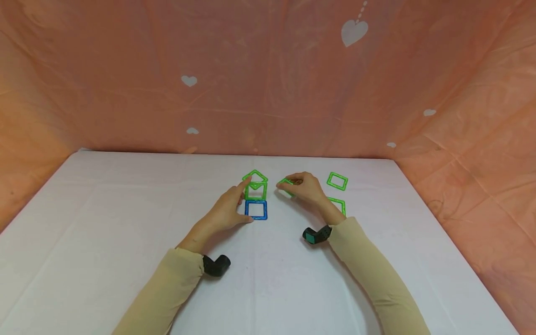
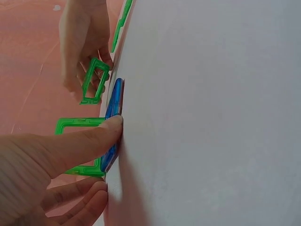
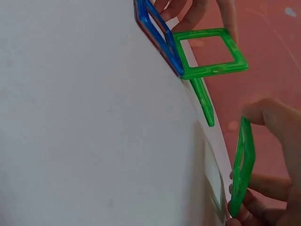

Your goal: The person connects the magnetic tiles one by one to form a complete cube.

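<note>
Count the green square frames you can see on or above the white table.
5. One lies flat behind the blue frame; one stands upright at its far edge; the right hand holds one; one lies far right; one sits partly behind the right wrist.

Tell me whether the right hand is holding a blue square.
No, the right hand pinches a green square; the blue square lies by the left hand.
</note>
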{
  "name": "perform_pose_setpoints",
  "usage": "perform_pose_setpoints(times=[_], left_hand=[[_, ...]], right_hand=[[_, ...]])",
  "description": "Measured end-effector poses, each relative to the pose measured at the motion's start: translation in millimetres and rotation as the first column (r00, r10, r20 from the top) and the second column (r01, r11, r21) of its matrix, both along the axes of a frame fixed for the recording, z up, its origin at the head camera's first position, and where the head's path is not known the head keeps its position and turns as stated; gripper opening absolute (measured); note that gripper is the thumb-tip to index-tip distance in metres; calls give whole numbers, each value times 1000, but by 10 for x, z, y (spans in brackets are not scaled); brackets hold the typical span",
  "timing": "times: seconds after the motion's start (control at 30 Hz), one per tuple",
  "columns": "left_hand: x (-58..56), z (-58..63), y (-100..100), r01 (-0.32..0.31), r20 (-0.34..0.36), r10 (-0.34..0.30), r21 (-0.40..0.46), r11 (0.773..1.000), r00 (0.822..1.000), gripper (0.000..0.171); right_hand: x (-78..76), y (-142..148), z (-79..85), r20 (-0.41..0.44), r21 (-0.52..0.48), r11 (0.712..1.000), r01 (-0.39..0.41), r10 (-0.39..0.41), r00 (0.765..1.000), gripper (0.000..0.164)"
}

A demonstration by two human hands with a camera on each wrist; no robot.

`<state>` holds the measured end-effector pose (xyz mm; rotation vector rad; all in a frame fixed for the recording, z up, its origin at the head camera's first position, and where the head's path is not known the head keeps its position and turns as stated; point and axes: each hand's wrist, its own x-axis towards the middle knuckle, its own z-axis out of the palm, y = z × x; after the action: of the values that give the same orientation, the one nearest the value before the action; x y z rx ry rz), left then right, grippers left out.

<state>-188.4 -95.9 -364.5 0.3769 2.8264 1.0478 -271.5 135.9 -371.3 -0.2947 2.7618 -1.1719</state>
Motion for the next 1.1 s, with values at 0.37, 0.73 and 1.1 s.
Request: perform_pose_setpoints(times=[0.37,0.73,1.1], left_hand=[[-15,-8,-21,13,-12,-13,1,1000,1000,102],[-9,1,-14,10,-9,-10,-2,1000,1000,101],[12,5,-12,6,-7,-6,1,1000,1000,101]], right_hand=[[64,-26,47,-13,-63,998,-13,12,1000,47],[146,-38,61,-46,-108,992,-66,61,997,42],[232,-57,59,12,-244,965,-98,105,994,52]])
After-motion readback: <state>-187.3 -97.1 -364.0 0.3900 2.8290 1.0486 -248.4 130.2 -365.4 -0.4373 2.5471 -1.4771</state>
